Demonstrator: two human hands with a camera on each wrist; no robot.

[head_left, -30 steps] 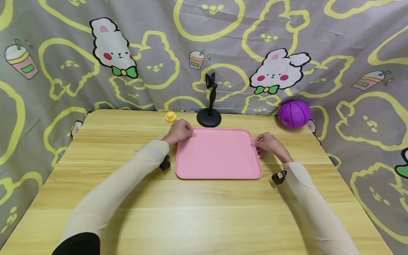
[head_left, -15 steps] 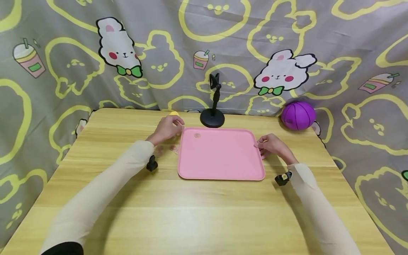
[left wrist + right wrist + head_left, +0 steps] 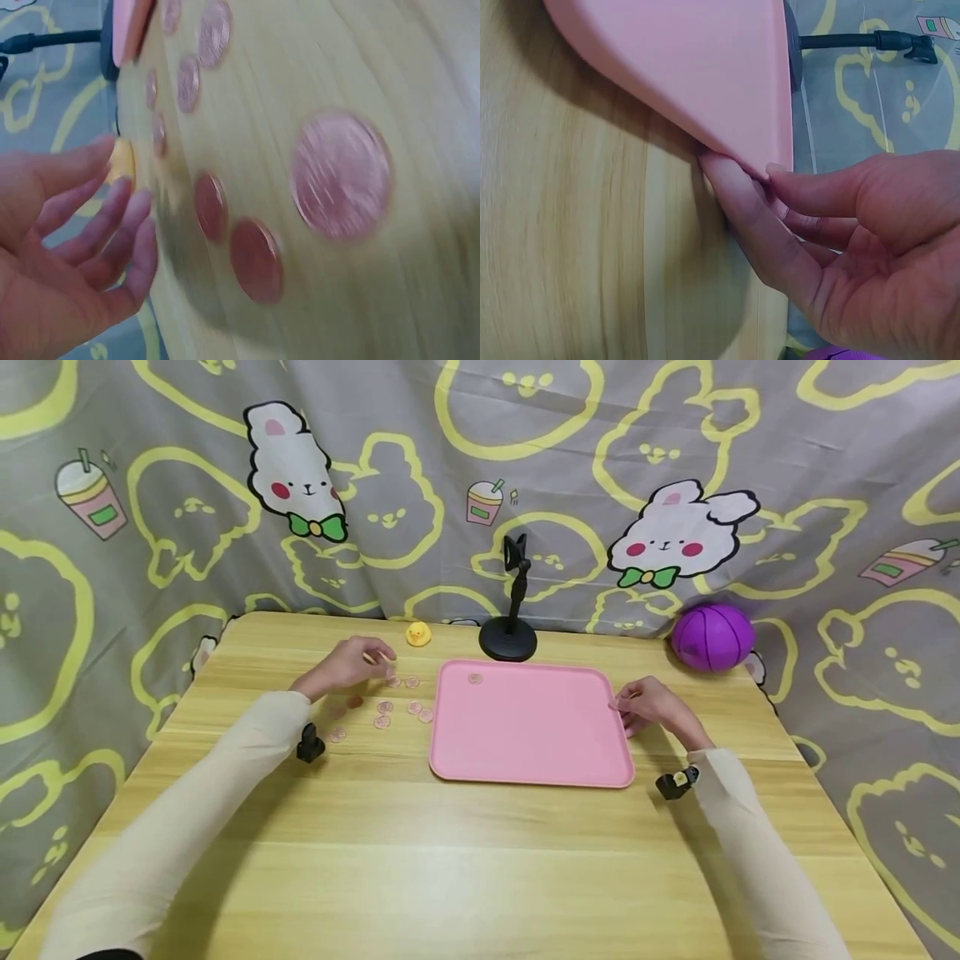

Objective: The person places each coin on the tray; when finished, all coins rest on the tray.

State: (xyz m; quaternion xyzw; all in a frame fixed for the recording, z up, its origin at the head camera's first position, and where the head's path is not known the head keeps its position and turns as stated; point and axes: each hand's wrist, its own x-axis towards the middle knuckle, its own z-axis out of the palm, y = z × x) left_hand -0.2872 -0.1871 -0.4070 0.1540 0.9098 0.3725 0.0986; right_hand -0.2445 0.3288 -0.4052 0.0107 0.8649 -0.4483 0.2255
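Observation:
My right hand [image 3: 651, 703] pinches the right edge of a pink tray [image 3: 532, 727]; in the right wrist view the thumb lies over the rim with fingers beneath. Near the tray's back left corner lies one coin [image 3: 475, 678]. Several coppery coins [image 3: 385, 707] are spread over the wooden table left of it. Above the far ones hovers my left hand [image 3: 348, 662], fingers loosely bent. The left wrist view shows that left hand [image 3: 75, 255] with nothing between thumb and fingers, and coins [image 3: 341, 176] flat on the wood beside it.
A small yellow rubber duck [image 3: 417, 633] sits at the table's back edge. Right of it stands a black phone stand [image 3: 508, 639], behind the tray. A purple ball [image 3: 712, 637] rests at the back right corner. Patterned grey cloth [image 3: 420, 485] hangs behind the table.
My left hand has left the tray's back left corner and moved left over the coins, leaving one coin on the tray. My right hand keeps its grip on the tray.

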